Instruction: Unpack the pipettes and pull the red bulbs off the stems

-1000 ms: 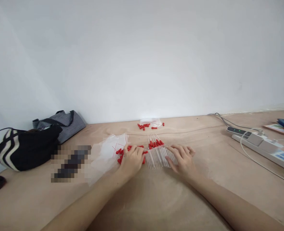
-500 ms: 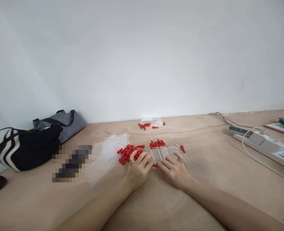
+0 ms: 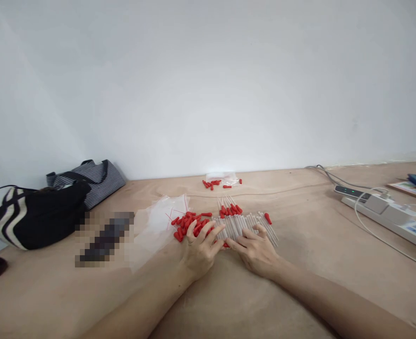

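Observation:
My left hand is closed at the near edge of a heap of red rubber dropper bulbs. Its thumb and fingertips are around a red rubber bulb, partly covered by the fingers. Just right of it, the bent fingers of my right hand meet that bulb; what they pinch is hidden. Beyond my hands lies a row of clear glass dropper tubes, side by side. Several droppers with red bulbs fitted rest behind the row. One more capped dropper lies at the row's right end.
Clear plastic bags are spread left of the bulbs, beside a blurred dark object. More red bulbs lie near the wall. A black bag and striped bag stand left; a power strip with cables is right.
The fingers of both hands have shifted slightly around the red bulb between them, and my right index finger reaches a little further left. The tubes and the bulb heap look unchanged.

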### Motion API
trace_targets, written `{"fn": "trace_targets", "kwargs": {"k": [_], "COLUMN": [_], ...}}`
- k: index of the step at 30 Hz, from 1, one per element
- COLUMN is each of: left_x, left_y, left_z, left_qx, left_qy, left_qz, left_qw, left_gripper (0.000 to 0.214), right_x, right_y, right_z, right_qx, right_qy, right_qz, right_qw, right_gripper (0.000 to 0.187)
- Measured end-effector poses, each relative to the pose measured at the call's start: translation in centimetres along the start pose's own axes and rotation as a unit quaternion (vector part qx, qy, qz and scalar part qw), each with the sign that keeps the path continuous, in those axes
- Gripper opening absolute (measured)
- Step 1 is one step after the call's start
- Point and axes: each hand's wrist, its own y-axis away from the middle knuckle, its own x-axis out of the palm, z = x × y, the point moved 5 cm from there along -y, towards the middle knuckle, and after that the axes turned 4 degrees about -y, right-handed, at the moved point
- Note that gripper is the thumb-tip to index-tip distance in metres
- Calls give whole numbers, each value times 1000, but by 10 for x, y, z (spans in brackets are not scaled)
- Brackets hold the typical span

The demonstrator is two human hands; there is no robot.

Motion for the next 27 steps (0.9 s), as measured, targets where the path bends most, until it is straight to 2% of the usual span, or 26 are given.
{"fn": "trace_targets", "kwargs": {"k": [6,14,17,19,21,24,27], "left_x": [-2,-2,-5,-9,-11,-6,2], "left_y": [1,4,3,1,0,1,5], "left_z": [0,0,9,19,29,37,42], "left_qx": [-3,-5,-35,-73,-100,-109,-118], "left_qy": [3,2,7,15,33,78,118], "left_qz": [2,3,-1,0,11,46,65], "left_qw": [1000,1000,999,997,994,990,984], "left_gripper": [20,18,18,18,17,17,21], "right_x": [-2,3,0,-3,-8,-10,-4], "right_y": [0,1,6,9,13,18,21], "right_z": [2,1,-6,-18,-36,-63,-77], "right_qx": [-3,0,9,44,115,236,292], "right_qy": [6,10,6,-1,-13,-39,-53], "right_qz": [21,80,77,61,30,-17,-31], "right_qw": [1000,997,997,997,993,971,955], "right_gripper": [30,43,52,56,50,35,29]}}
